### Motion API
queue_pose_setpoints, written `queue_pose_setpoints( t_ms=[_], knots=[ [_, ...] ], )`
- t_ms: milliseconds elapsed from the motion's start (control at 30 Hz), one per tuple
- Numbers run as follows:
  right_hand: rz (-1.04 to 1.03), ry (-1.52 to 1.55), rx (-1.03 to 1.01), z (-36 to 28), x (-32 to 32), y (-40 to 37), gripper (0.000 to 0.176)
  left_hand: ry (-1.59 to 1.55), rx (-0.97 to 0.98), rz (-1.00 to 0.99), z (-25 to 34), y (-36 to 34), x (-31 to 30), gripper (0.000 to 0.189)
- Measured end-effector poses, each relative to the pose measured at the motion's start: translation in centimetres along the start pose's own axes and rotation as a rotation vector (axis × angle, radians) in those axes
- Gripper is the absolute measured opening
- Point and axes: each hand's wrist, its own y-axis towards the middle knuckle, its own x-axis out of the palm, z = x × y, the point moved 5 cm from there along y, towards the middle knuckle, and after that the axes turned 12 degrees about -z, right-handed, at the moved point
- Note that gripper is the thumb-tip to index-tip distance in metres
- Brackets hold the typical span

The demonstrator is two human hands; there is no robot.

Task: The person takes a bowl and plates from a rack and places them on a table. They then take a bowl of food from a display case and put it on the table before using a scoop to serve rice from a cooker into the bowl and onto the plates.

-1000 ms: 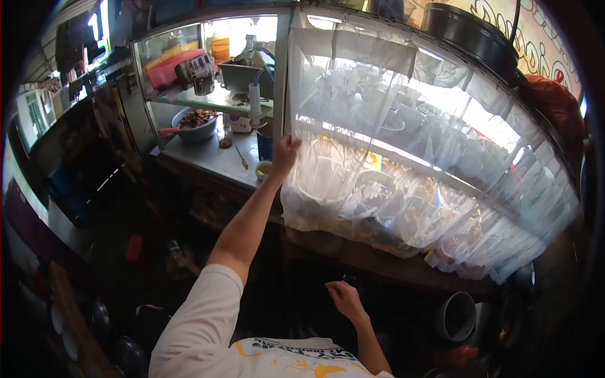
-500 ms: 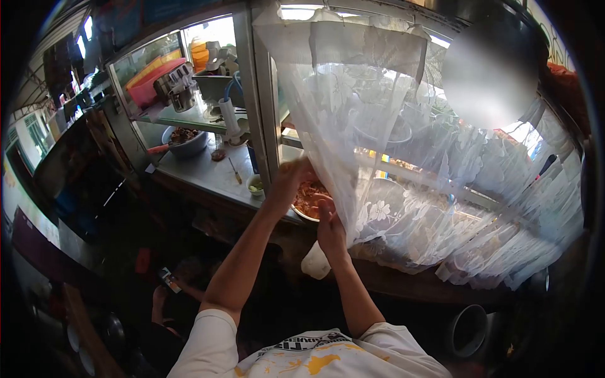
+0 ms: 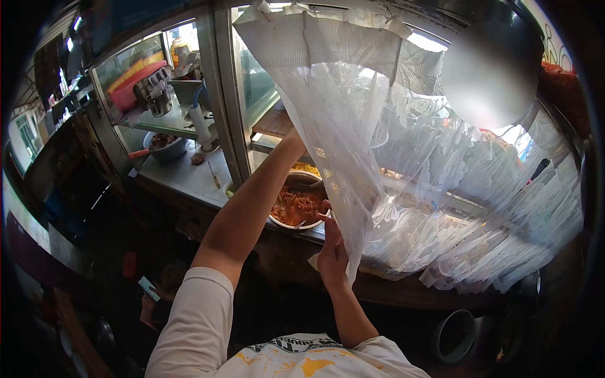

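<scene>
A white lace curtain (image 3: pixel 346 138) hangs over the front of a glass food case. My left arm reaches up into the case, and its hand is hidden behind the curtain's left edge. My right hand (image 3: pixel 333 252) is at the curtain's lower left edge, fingers partly raised, beside a bowl of reddish food (image 3: pixel 296 205). What its fingers hold, if anything, is not clear. Behind that bowl, yellow food (image 3: pixel 306 169) shows in another container.
On the left, a grey bowl of dark food (image 3: pixel 165 145) stands on the metal counter (image 3: pixel 183 179) under a glass shelf. A metal post (image 3: pixel 225 94) divides the case. Below left, another person's hand holds a phone (image 3: pixel 149 288). A round basin (image 3: pixel 455 337) is at lower right.
My left hand has gone up and deeper into the case, out of sight behind the curtain. My right hand has moved slightly down, and more of the reddish food's bowl is uncovered.
</scene>
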Motion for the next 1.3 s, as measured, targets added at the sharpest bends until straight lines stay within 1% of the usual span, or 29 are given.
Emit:
queue_pose_setpoints(
  t_ms=[67, 100, 167, 200, 267, 300, 400, 433, 467, 500, 600, 700, 767, 833, 867, 900, 967, 1033, 1067, 1100, 1167, 1200, 1267, 1300],
  knots=[
    [-0.002, 0.064, 0.018, -0.1, -0.2, 0.0, 0.022, 0.056, 0.013, 0.053, 0.3, -0.6, -0.6, 0.032],
    [-0.009, 0.063, 0.023, 0.0, -0.3, 0.0, 0.022, 0.136, 0.011, 0.095, 0.4, -1.3, -1.2, 0.032],
    [-0.029, 0.068, 0.041, 0.2, -0.7, -0.3, 0.022, 0.390, -0.045, 0.202, 1.7, -3.4, -2.1, 0.030],
    [-0.044, 0.059, 0.039, -0.1, -0.7, -0.3, 0.025, 0.518, -0.073, 0.260, 2.7, -5.0, -2.7, 0.029],
    [-0.090, 0.042, 0.039, -0.8, -0.5, -0.4, 0.032, 0.430, 0.002, 0.263, 4.1, -9.0, -2.9, 0.026],
    [-0.099, 0.105, -0.043, -0.9, -0.5, -0.3, 0.037, 0.387, 0.046, 0.271, 4.6, -11.1, -3.2, 0.025],
    [-0.153, 0.376, -0.252, -0.3, 0.4, 0.2, 0.047, 0.355, 0.075, 0.442, 5.3, -18.3, -5.6, 0.027],
    [-0.121, 0.513, -0.135, 0.2, 0.8, 0.4, 0.048, 0.350, 0.067, 0.462, 5.5, -21.0, -5.8, 0.024],
    [-0.094, 0.645, -0.008, 0.6, 1.4, 0.6, 0.048, 0.337, 0.093, 0.536, 5.0, -24.1, -6.1, 0.024],
    [-0.111, 0.791, 0.160, 1.4, 3.7, 0.3, 0.048, 0.327, 0.127, 0.668, 4.9, -29.3, -6.8, 0.024],
    [-0.244, 0.855, 0.404, 4.3, 8.1, 1.5, 0.051, 0.350, 0.126, 0.794, 3.6, -37.7, -7.0, 0.025],
    [-0.596, 1.254, 0.457, 9.6, 12.7, 3.0, 0.052, 0.316, 0.199, 0.998, 3.3, -44.8, -3.9, 0.021],
    [-0.680, 1.335, 0.560, 12.0, 15.4, 3.6, 0.058, 0.386, 0.155, 1.086, 2.4, -49.9, -1.8, 0.025],
    [-0.648, 1.327, 0.704, 12.6, 17.3, 2.6, 0.063, 0.455, 0.103, 1.185, 2.1, -54.4, 1.7, 0.028],
    [-0.680, 1.307, 0.701, 12.1, 18.0, 1.5, 0.062, 0.447, 0.038, 1.189, 1.5, -57.0, 3.3, 0.032],
    [-0.711, 1.286, 0.694, 11.6, 18.5, 0.3, 0.062, 0.377, 0.057, 1.216, 1.0, -59.3, 5.1, 0.025],
    [-0.750, 1.156, 0.692, 11.2, 19.1, -2.9, 0.061, 0.333, -0.050, 1.246, -0.7, -64.5, 8.3, 0.024],
    [-0.840, 1.111, 0.682, 11.6, 19.3, -6.6, 0.057, 0.285, -0.080, 1.243, -2.3, -69.6, 11.8, 0.025],
    [-0.766, 1.030, 0.707, 12.0, 19.1, -8.6, 0.054, 0.262, -0.095, 1.238, -3.4, -71.6, 13.3, 0.026],
    [-0.687, 0.943, 0.727, 11.0, 18.8, -11.1, 0.051, 0.238, -0.088, 1.268, -3.9, -74.4, 15.1, 0.026],
    [-0.610, 0.852, 0.741, 8.4, 18.7, -15.9, 0.050, 0.190, -0.077, 1.323, -4.5, -79.8, 18.7, 0.026],
    [-0.601, 0.829, 0.715, 6.6, 18.8, -18.4, 0.048, 0.196, -0.111, 1.381, -4.3, -82.6, 20.6, 0.027],
    [-0.582, 0.785, 0.652, 2.8, 19.6, -23.8, 0.045, 0.232, -0.102, 1.492, -5.3, -88.9, 23.8, 0.026],
    [-0.600, 0.780, 0.651, 1.7, 20.8, -26.0, 0.044, 0.255, -0.096, 1.544, -6.2, -91.3, 24.8, 0.026]
  ],
)
